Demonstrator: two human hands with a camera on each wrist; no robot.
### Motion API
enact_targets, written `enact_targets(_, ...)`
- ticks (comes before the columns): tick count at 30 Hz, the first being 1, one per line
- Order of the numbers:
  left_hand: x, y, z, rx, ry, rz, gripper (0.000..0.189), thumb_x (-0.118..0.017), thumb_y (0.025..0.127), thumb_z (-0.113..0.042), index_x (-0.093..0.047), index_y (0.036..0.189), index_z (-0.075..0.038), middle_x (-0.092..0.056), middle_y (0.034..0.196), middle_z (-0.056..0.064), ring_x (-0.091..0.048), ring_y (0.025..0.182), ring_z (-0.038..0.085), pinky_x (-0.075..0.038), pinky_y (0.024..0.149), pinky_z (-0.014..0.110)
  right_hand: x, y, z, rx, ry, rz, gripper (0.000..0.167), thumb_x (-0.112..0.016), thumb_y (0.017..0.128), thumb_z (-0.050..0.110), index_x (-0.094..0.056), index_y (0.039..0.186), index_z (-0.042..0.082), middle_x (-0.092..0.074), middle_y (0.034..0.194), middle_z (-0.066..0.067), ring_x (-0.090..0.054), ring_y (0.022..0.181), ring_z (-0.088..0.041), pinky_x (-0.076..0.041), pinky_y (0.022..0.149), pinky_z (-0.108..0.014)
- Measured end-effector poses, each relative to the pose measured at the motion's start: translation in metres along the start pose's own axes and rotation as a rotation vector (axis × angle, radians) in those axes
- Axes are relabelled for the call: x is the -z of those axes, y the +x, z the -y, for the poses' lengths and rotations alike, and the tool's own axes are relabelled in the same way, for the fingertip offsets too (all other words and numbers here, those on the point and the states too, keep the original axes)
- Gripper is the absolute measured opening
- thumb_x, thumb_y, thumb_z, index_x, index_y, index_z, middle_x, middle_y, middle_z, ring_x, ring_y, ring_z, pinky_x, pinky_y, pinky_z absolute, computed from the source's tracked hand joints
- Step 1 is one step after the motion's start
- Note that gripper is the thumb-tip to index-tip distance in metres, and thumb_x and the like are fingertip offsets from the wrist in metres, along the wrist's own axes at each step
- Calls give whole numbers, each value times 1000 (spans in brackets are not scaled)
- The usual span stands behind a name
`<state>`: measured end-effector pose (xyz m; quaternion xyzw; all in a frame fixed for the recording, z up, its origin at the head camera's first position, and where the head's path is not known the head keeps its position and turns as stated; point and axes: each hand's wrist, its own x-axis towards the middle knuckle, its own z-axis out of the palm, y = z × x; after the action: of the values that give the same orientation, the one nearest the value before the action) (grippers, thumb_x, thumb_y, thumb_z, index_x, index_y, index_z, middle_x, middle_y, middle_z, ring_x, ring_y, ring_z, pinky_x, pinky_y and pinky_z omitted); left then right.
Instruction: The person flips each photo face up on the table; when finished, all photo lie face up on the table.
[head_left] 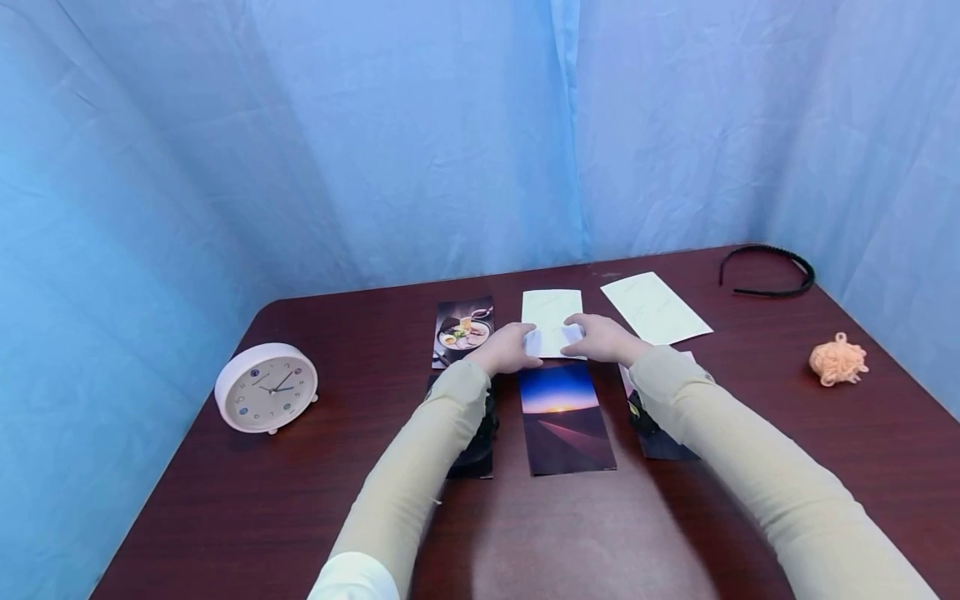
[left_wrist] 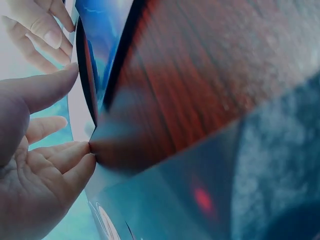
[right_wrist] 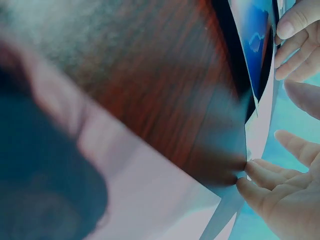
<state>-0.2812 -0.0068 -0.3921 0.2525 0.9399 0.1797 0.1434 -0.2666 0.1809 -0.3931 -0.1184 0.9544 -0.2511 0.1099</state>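
Note:
A white card (head_left: 555,310), plain on its upper face, lies at the middle of the back row. At its left side is my left hand (head_left: 508,350), thumb and fingers spread apart, fingertips at the card's edge. My right hand (head_left: 603,337) mirrors it at the right side, its fingers (right_wrist: 257,172) loosely extended. In the left wrist view, the thumb touches the card's slightly bowed near edge. Just in front of the card lies a sunset photo (head_left: 564,417). A photo of a noodle bowl (head_left: 462,333) lies to the left of the left hand.
Another white card (head_left: 656,307) lies at an angle at the back right. My forearms partly cover two dark photos (head_left: 471,462) (head_left: 663,446). A white alarm clock (head_left: 267,388) stands at left; a black headband (head_left: 772,292) and a peach yarn bundle (head_left: 838,361) are at right.

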Motion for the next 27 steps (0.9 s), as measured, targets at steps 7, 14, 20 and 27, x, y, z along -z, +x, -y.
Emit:
enact_targets(7,0,0,0,24,28,-13,63,-70,86,-20,-43,141,-4,-47,142,13,-42,133,24,-31,112,33,-1,-1,1,1,21,-3,62,-69,84,27,-46,134,-3,-51,132,-27,-50,117,-40,-38,103,-54)
enact_targets(14,-1,0,-2,67,48,-43,62,-73,83,-19,-48,139,-11,-52,139,9,-47,130,23,-34,110,34,-3,-1,1,1,0,-23,68,-77,78,26,-48,133,-1,-52,131,-27,-52,112,-39,-42,99,-53)
enact_targets(20,-4,1,0,30,68,-70,60,-76,80,-20,-53,135,-12,-56,135,9,-51,126,23,-38,107,34,-5,0,3,-9,-36,-55,68,-81,74,25,-51,130,-1,-56,125,-26,-55,105,-37,-45,95,-51)
enact_targets(27,-6,0,2,2,86,-39,47,-69,87,-20,-58,132,-14,-58,133,6,-51,125,24,-38,106,33,-6,1,4,-14,-104,-50,64,-79,76,28,-55,128,1,-58,126,-23,-55,112,-37,-42,98,-52)
